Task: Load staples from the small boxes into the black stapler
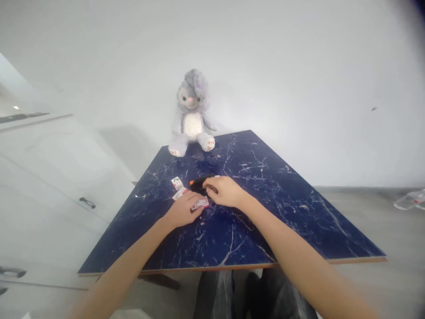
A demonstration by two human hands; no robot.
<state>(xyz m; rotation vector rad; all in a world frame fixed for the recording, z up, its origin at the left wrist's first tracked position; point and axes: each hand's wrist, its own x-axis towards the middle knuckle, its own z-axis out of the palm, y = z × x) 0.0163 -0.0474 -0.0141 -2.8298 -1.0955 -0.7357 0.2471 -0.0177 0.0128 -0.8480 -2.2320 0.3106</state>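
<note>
My left hand (183, 209) is closed round a small white and pink-red card (200, 203) over the middle of the table. Its print is too small to read. Just beyond the fingers, a second white and red card (180, 193) lies partly under my hand. Farther off, a white card with a small picture (177, 183) lies flat. My right hand (226, 190) has its fingers curled at a black object with an orange tip (198, 181), which looks like a toy pistol. The hand hides part of it. Both hands are close together.
A grey and white plush toy (192, 117) sits at the far edge of the blue marbled table (259, 199), against the wall. White cabinets (56, 190) with dark handles stand at the left. A clear plastic item (411, 200) lies on the floor at the right.
</note>
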